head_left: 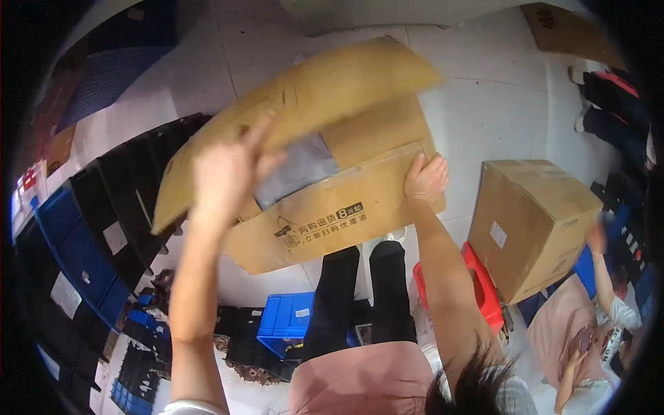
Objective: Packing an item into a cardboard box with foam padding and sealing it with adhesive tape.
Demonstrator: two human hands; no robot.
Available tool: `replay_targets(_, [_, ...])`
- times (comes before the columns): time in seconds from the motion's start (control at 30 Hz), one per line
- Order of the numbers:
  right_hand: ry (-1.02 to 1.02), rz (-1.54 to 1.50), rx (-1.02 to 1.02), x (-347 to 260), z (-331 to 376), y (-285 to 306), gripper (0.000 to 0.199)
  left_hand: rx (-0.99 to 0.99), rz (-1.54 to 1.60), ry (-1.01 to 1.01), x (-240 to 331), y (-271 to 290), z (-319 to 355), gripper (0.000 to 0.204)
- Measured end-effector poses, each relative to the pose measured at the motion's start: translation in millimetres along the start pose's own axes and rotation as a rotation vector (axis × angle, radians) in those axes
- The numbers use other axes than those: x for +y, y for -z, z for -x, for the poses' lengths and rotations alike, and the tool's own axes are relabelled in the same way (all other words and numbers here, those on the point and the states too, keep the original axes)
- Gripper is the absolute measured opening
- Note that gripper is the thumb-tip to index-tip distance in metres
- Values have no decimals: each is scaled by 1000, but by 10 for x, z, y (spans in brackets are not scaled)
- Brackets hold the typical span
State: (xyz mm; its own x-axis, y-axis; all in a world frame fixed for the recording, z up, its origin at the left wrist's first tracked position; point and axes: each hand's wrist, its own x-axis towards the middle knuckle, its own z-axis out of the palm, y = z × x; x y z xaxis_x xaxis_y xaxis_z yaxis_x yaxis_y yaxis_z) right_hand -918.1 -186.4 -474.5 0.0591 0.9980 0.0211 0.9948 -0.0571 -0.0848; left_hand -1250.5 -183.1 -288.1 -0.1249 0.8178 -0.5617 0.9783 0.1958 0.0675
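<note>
I note black lettering across the front flap [377, 187] of a brown corrugated cardboard box [377, 131] before me. My right grip [427, 178] holds its right edge. My left grip [227, 173] is blurred at the raised flap [311, 83]; closure cannot be determined. Right: a brown cardboard carton [532, 221], white label [498, 234], beside a red plastic stool [492, 311].

Open brown cardboard box [377, 185]: matt, smooth printed side. Right of it: closed brown cardboard box [513, 238], matt, glossy tape; red moulded-plastic item [492, 311], glossy. Nearside: blue rectangular plastic crate [280, 315], smooth. Around: pale floor [498, 111], smooth, faint sheen.
</note>
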Motion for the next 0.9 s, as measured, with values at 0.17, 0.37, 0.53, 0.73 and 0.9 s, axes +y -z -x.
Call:
replay_targets(0.17, [11,-58,-34,-161,-11,23,35,105,3,31,410,-1488,-1,91])
replay_targets(0.37, [18,-12,-64,-94,51,63,35,284,143,20,521,-1806,80,93])
replay_targets(0.53, [37,-32,-30,-89,23,-6,36,381,192,134,782,-2010,122,95])
replay_targets(0.73, [15,-60,-85,-43,11,-7,42,410,185,133,762,-2090,109,89])
replay_targets(0.9, [180,-114,105,-223,-26,96,53,454,172,154,723,-2150,120,88])
